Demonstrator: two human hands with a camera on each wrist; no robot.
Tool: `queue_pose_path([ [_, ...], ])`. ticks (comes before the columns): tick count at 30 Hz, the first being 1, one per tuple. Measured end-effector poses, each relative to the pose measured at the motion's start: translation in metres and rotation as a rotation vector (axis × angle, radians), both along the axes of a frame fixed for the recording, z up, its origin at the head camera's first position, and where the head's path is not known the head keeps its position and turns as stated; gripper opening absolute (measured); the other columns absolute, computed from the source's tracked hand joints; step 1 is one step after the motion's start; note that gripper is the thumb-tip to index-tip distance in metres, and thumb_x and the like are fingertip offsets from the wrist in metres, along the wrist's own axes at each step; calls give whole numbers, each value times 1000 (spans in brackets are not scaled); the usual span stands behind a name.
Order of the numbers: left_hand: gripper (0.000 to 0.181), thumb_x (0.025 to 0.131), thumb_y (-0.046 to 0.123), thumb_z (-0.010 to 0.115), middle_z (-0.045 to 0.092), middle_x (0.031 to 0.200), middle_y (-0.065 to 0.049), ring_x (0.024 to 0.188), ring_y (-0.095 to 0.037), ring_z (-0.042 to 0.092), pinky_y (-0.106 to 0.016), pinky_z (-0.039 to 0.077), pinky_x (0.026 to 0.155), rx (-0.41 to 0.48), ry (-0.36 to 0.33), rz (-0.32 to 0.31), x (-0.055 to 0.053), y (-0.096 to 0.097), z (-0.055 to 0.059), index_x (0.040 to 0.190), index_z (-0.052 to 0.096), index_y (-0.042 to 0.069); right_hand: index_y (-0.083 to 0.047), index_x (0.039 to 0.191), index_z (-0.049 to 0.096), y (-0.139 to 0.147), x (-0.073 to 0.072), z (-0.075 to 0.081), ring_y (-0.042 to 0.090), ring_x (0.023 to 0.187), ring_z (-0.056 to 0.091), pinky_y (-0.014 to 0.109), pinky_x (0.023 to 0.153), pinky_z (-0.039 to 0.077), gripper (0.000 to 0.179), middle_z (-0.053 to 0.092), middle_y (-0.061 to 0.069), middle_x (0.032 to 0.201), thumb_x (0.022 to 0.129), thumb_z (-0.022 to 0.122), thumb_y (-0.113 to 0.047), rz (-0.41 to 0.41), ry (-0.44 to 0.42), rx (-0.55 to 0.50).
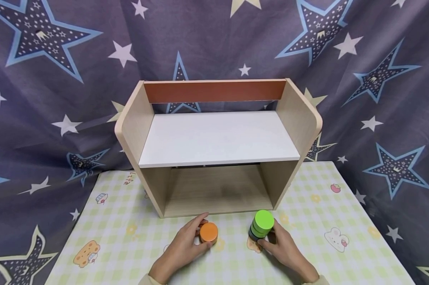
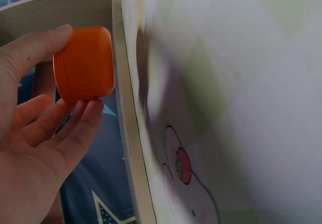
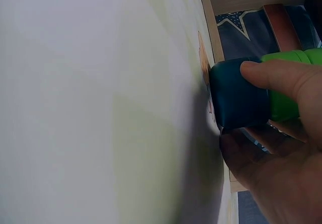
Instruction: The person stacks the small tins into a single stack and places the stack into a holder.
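Note:
My left hand (image 1: 186,245) holds a small orange round container with a lid (image 1: 209,232), thumb on one side and fingertips on the other. In the left wrist view the orange container (image 2: 88,64) is held close over the tablecloth. To the right, my right hand (image 1: 285,247) grips a short stack from its side: a green lidded container (image 1: 263,222) on top of a dark blue one (image 1: 254,234). The right wrist view shows the thumb on the dark blue container (image 3: 239,93), whose base is right at the cloth. Part of the green container is hidden behind the hand.
A small wooden shelf unit (image 1: 219,138) stands just beyond both hands, with a white upper board and a brown back rail (image 1: 216,91). Beneath it lies a green checked tablecloth (image 1: 114,229) with printed cartoon figures. A dark star-patterned curtain (image 1: 214,35) hangs behind.

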State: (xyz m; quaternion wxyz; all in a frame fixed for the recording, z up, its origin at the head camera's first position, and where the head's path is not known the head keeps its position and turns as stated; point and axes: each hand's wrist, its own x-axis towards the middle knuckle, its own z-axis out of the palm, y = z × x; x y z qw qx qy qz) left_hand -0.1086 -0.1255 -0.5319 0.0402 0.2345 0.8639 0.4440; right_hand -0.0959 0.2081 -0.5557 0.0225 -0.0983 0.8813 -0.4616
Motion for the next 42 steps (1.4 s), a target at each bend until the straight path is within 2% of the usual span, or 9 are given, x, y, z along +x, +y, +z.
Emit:
queue_pose_path([
  [4, 89, 80, 11, 86, 58, 133, -13, 120, -23, 57, -30, 54, 93, 12, 16, -5, -2, 1, 3, 154, 36, 18, -18, 133, 53, 0, 0, 0, 15, 99, 58, 35, 83, 52, 58, 63, -3, 115, 84, 82, -8, -5, -1, 2],
  [8, 89, 80, 12, 86, 58, 133, -13, 120, -22, 57, -31, 54, 94, 22, 23, -11, -2, 2, 6, 154, 36, 20, -18, 133, 53, 0, 0, 0, 16, 108, 60, 39, 89, 53, 58, 64, -3, 117, 84, 82, -9, -9, 0, 4],
  [20, 87, 82, 14, 86, 58, 132, -4, 118, -19, 58, -25, 52, 95, 30, 10, -20, -4, 8, 15, 153, 37, 20, -18, 133, 53, 0, 1, 0, 17, 110, 60, 40, 91, 53, 58, 64, -3, 117, 84, 82, -10, -7, 4, 3],
  [25, 86, 83, 15, 85, 58, 133, -7, 119, -20, 58, -26, 52, 95, 23, 20, -31, -6, 11, 20, 153, 37, 18, -17, 134, 53, 0, 1, 0, 19, 114, 60, 42, 94, 52, 60, 64, -2, 119, 83, 83, -9, -11, 9, 1],
  [32, 83, 84, 17, 84, 58, 134, -7, 118, -21, 59, -36, 54, 94, 30, 41, -44, -8, 16, 25, 153, 37, 17, -16, 134, 53, 0, 0, -1, 19, 114, 60, 43, 95, 51, 60, 64, -2, 120, 83, 83, -9, -13, 17, 8],
  [42, 83, 85, 20, 83, 58, 132, -5, 117, -18, 59, -34, 54, 94, 38, 50, -59, -11, 22, 29, 154, 37, 19, -17, 134, 53, 0, 0, -1, 20, 116, 60, 45, 96, 51, 60, 63, -2, 121, 83, 83, -10, -6, 7, 3],
])
